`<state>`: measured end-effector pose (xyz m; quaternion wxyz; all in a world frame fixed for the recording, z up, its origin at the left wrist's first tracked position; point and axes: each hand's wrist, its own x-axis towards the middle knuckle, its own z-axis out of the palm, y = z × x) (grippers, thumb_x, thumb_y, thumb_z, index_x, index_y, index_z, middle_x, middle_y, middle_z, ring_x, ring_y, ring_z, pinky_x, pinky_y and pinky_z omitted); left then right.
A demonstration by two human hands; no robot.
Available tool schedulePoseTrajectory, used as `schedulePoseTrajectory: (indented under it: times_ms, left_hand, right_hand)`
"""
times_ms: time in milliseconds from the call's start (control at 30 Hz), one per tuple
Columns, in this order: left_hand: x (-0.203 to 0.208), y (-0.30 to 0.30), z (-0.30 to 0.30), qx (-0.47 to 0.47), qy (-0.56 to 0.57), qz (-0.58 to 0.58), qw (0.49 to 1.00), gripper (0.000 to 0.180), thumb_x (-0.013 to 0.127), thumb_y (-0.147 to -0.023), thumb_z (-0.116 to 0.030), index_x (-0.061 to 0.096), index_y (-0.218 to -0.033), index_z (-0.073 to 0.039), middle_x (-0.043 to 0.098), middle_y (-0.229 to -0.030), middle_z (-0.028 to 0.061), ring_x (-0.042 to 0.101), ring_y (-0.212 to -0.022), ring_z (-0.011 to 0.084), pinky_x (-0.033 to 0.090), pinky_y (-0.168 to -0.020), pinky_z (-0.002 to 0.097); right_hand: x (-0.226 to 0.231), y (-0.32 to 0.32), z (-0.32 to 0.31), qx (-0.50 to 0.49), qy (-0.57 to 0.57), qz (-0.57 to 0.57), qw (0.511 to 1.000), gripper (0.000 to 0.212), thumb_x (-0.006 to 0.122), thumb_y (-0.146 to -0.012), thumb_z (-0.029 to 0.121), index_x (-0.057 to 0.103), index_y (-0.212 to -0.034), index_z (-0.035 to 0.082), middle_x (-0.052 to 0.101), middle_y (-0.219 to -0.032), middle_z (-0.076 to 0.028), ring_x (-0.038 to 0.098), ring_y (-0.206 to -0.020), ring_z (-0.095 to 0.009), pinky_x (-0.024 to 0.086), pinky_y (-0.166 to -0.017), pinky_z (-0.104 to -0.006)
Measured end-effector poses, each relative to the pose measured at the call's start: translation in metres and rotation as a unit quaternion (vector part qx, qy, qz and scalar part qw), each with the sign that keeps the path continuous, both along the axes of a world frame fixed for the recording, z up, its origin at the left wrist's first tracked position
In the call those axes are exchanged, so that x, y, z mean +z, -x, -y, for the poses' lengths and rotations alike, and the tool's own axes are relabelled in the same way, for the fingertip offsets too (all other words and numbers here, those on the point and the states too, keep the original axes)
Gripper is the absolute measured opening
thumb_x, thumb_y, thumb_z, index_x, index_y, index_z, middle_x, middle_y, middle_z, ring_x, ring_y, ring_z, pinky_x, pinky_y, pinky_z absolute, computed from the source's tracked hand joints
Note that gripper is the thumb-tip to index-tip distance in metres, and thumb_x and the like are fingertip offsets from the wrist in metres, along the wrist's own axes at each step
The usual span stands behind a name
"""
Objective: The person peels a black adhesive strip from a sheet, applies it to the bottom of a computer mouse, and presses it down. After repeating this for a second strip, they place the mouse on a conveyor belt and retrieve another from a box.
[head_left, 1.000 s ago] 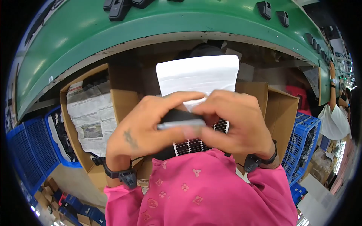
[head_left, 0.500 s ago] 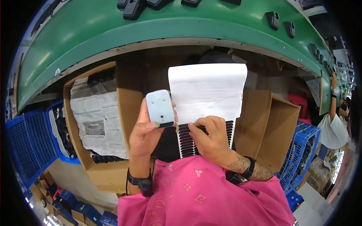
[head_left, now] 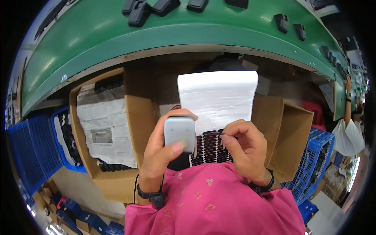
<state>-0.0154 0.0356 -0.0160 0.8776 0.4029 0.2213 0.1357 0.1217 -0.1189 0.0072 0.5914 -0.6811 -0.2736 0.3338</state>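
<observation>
My left hand [head_left: 158, 152] is closed around a pale grey, rounded rectangular block [head_left: 179, 131], its thumb lying on the flat face. The block looks slightly blurred. To its right, my right hand [head_left: 247, 152] pinches a thin dark strip [head_left: 213, 134] between thumb and fingertips. The strip hangs just above a white backing sheet [head_left: 219, 94], whose lower part carries rows of dark sticker strips [head_left: 209, 152]. That sheet spreads over my lap, and its upper end curls over.
An open carton [head_left: 129, 129] with newspaper [head_left: 100, 125] over black parts stands left, another carton [head_left: 288, 133] right. Blue crates [head_left: 309, 160] flank both. Black charger-like units [head_left: 140, 13] sit on the green bench [head_left: 188, 35] ahead. Another person's arm [head_left: 347, 98] shows far right.
My left hand has brought the block right and lower, tilting it. My right hand has risen off the sheet to the right and now pinches a dark strip.
</observation>
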Motion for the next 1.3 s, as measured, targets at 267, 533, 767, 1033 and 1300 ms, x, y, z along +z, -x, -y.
schedulePoseTrajectory:
  times_ms: [267, 533, 767, 1033, 1300]
  left_hand:
    - [0.006, -0.013, 0.007, -0.115, -0.093, 0.06, 0.987, 0.053, 0.057, -0.079, -0.012, 0.045, -0.127, 0.006, 0.045, -0.132, 0.0195, 0.045, -0.121, 0.0252, 0.035, -0.102, 0.0361]
    - [-0.002, -0.023, 0.019, -0.046, -0.032, 0.011, 0.998, 0.056, 0.064, -0.08, -0.022, 0.044, -0.124, 0.007, 0.048, -0.125, 0.0241, 0.061, -0.088, 0.0237, 0.053, -0.069, 0.0314]
    - [0.008, -0.033, 0.018, 0.001, -0.057, 0.017, 0.998, 0.046, 0.052, -0.087, -0.006, 0.032, -0.127, 0.004, 0.048, -0.124, 0.0198, 0.06, -0.097, 0.0249, 0.048, -0.088, 0.0377]
    - [0.017, -0.041, 0.026, -0.059, -0.208, 0.005, 0.976, 0.05, 0.056, -0.086, -0.009, 0.031, -0.127, 0.005, 0.054, -0.11, 0.0206, 0.058, -0.095, 0.0247, 0.047, -0.084, 0.0348]
    - [0.013, -0.05, 0.029, -0.056, -0.24, 0.021, 0.969, 0.052, 0.057, -0.085, -0.008, 0.03, -0.127, 0.006, 0.055, -0.11, 0.0221, 0.06, -0.094, 0.0276, 0.047, -0.084, 0.0368]
  right_hand:
    - [-0.001, -0.008, -0.007, -0.024, -0.034, -0.088, 0.995, 0.014, 0.059, -0.084, -0.009, 0.056, -0.097, -0.005, 0.06, -0.088, -0.009, 0.057, -0.077, -0.01, 0.047, -0.068, -0.023]
    - [-0.013, -0.018, -0.01, -0.022, 0.03, -0.118, 0.992, 0.008, 0.059, -0.087, -0.004, 0.059, -0.094, -0.004, 0.058, -0.077, -0.001, 0.054, -0.067, -0.006, 0.044, -0.061, -0.0193]
    - [0.001, -0.038, -0.001, -0.145, -0.025, -0.09, 0.985, 0.007, 0.054, -0.093, 0.007, 0.053, -0.093, 0.001, 0.051, -0.074, 0.004, 0.041, -0.064, 0.0, 0.033, -0.055, -0.0153]
    - [0.028, -0.023, -0.015, 0.006, -0.006, -0.081, 0.997, 0.015, 0.051, -0.094, 0.013, 0.044, -0.092, -0.001, 0.051, -0.072, -0.005, 0.041, -0.056, -0.004, 0.034, -0.05, -0.0193]
    - [0.026, -0.027, -0.014, -0.007, -0.018, 0.047, 0.999, 0.009, 0.061, -0.086, 0.002, 0.055, -0.089, -0.004, 0.06, -0.07, -0.007, 0.057, -0.055, -0.013, 0.046, -0.051, -0.0238]
